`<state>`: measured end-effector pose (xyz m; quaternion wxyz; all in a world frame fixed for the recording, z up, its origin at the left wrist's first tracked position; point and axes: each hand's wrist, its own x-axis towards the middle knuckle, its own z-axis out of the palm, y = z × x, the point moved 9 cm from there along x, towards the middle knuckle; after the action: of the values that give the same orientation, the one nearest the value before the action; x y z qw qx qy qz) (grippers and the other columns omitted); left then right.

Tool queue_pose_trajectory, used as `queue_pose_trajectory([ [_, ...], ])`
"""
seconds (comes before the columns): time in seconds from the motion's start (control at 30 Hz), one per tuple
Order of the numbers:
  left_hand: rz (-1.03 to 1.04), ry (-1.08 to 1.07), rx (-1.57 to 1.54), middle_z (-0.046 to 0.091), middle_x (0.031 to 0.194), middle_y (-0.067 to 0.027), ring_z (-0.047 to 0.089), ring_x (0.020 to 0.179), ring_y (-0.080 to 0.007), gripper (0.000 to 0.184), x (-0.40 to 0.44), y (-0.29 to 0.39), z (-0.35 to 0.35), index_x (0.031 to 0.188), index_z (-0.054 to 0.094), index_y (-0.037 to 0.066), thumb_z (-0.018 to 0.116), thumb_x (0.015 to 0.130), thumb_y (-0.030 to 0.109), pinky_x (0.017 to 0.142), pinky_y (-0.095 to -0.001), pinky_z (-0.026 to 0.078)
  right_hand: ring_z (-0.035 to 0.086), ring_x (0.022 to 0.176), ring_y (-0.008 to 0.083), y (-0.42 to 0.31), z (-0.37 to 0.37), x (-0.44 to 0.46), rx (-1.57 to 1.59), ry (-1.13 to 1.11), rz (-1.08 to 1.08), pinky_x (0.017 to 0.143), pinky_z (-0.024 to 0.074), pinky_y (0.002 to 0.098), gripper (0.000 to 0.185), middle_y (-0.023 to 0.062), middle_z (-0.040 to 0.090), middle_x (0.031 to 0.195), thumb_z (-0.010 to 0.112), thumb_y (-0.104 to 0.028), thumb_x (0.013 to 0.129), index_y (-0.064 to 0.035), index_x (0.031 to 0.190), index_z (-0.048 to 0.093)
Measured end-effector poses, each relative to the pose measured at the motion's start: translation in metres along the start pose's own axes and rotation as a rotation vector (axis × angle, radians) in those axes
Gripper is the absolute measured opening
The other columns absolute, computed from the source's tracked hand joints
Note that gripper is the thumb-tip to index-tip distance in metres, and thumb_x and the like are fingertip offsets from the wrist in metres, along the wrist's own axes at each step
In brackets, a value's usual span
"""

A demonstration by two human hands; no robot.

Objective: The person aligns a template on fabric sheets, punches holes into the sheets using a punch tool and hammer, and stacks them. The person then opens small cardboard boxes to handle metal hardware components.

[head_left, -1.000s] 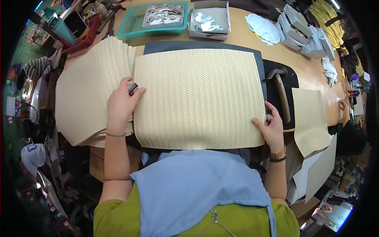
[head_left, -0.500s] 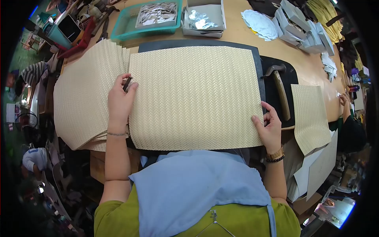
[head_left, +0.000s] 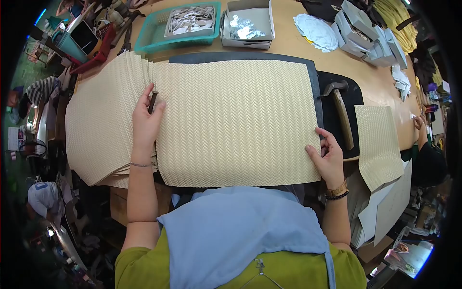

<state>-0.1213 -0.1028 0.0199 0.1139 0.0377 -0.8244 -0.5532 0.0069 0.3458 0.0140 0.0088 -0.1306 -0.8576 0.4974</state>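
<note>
Atop a flat black board [head_left: 240, 56], our right hand [head_left: 332, 164] grasps the spread, unmarked cream woven sheet [head_left: 236, 125]; our left hand [head_left: 146, 127] clutches a dark slender rod [head_left: 153, 102].

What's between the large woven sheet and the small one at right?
The edge of a dark board, then a hammer on a black mat, in the head view.

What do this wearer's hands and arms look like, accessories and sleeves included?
The left hand is gloveless, with a thin silvery bracelet at the wrist. The right hand, also gloveless, has a gold-brown wristband and a dark beaded bracelet. Both olive-green sleeves are short.
</note>
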Motion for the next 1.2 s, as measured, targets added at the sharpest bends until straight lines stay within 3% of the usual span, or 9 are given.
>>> queue_pose_trajectory([
  [0.23,-0.088,-0.085,-0.053,0.062,0.093,-0.0018,0.054,0.083,-0.0075,0.021,0.005,-0.024,-0.003,0.110,0.058,-0.003,0.058,0.092,0.008,0.076,-0.0218,0.044,0.039,0.060,0.0000,-0.001,-0.001,0.001,-0.019,-0.014,0.003,0.052,0.0334,0.0161,0.051,-0.0052,0.052,0.075,0.075,-0.009,0.077,-0.0009,0.124,0.055],
  [0.53,-0.044,-0.081,-0.030,0.059,0.092,-0.0015,0.053,0.084,-0.0080,0.016,0.004,-0.015,-0.002,0.106,0.056,-0.002,0.056,0.092,0.007,0.078,-0.0215,0.043,0.038,0.059,0.0004,0.006,-0.001,0.001,-0.025,-0.025,0.017,0.052,0.0325,0.0164,0.052,-0.0056,0.051,0.075,0.075,-0.011,0.077,-0.0012,0.124,0.055],
  [0.73,-0.034,-0.072,0.059,0.060,0.092,-0.0028,0.053,0.084,-0.0094,0.016,0.004,-0.012,-0.002,0.106,0.057,-0.003,0.056,0.092,0.007,0.078,-0.0228,0.043,0.037,0.060,0.0005,0.004,0.000,0.001,-0.009,-0.022,0.026,0.052,0.0323,0.0164,0.053,-0.0057,0.051,0.075,0.075,-0.011,0.077,-0.0005,0.124,0.055],
  [1.03,-0.050,-0.089,0.096,0.060,0.094,-0.0017,0.053,0.086,-0.0097,0.024,0.007,-0.012,0.005,0.111,0.057,-0.004,0.060,0.091,0.011,0.080,-0.0227,0.043,0.047,0.065,0.0001,0.013,-0.007,0.000,0.146,0.054,-0.024,0.056,0.0382,0.0160,0.048,-0.0030,0.057,0.080,0.069,-0.004,0.081,-0.0012,0.126,0.053],
  [1.2,-0.059,-0.095,0.095,0.063,0.097,-0.0031,0.056,0.085,-0.0101,0.032,0.014,-0.023,0.011,0.116,0.057,-0.006,0.062,0.090,0.011,0.079,-0.0234,0.045,0.045,0.064,0.0008,0.017,-0.021,-0.003,0.068,0.037,0.002,0.057,0.0375,0.0158,0.048,-0.0040,0.054,0.077,0.068,-0.003,0.082,-0.0026,0.127,0.053],
])
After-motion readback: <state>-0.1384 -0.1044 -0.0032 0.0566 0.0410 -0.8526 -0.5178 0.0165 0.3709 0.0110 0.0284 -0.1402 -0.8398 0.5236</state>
